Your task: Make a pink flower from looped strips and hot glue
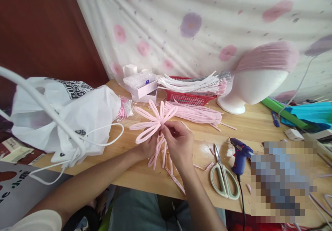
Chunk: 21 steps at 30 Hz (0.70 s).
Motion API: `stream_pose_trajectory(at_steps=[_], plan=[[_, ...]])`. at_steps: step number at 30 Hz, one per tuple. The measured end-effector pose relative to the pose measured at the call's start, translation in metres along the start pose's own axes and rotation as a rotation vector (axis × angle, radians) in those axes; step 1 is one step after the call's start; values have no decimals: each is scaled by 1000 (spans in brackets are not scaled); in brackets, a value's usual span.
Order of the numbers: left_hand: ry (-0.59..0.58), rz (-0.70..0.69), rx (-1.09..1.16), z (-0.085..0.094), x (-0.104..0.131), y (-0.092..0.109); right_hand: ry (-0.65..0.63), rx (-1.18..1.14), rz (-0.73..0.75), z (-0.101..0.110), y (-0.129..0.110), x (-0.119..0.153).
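Two hands close together above the near part of the wooden table [201, 141], meeting at a pink looped flower [156, 121] made of fuzzy stems. Held up between the hands, with loops fanned out above and to the left of the right fingertips. Right hand [181, 142] with thumb and fingers pinched together at the hub. Left hand [149, 147] underneath and behind the lower loops, close against the hub; cannot tell the exact grip of the left fingers, largely covered from above. Hanging below and between the hands, pink stem ends [155, 151]. Beside the right wrist, a pale pink measuring tape [178, 183].

Just beyond the right hand, a bundle of pink fuzzy stems [193, 112]; farther beyond, a red basket [188, 98] with white fuzzy stems [190, 85] laid across the top. Beyond the left hand, a white box [143, 90]; left of the flower, pink beads [121, 112] next to a white bag [92, 113]. Right of the right hand, scissors [223, 181] with pale green handles, tips pointing away; just right of these, a blue glue gun [239, 158]. Well beyond and right of the right hand, a white foam head [256, 87] wearing a pink cap [268, 58].
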State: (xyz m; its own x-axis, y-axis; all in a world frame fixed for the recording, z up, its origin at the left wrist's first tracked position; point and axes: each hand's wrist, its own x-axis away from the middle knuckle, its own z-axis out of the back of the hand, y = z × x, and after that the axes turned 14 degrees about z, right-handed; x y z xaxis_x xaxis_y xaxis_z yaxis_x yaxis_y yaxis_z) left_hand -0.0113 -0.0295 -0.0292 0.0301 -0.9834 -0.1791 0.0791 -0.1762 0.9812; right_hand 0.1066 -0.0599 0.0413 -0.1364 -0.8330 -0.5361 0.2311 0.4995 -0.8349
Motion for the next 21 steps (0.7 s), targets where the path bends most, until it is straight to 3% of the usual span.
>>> stream_pose_trajectory(at_steps=[4,8,17,21], plan=[[-9,0,-38,2,0,-6,24,102,81,-3,1,3],[-51,2,-75,2,0,-3,47,54,75,-4,4,4],[-94,15,-78,2,-1,31,42,-54,43,-1,8,2],[-142,24,-56,2,-2,42,63,-245,-90,0,9,0]])
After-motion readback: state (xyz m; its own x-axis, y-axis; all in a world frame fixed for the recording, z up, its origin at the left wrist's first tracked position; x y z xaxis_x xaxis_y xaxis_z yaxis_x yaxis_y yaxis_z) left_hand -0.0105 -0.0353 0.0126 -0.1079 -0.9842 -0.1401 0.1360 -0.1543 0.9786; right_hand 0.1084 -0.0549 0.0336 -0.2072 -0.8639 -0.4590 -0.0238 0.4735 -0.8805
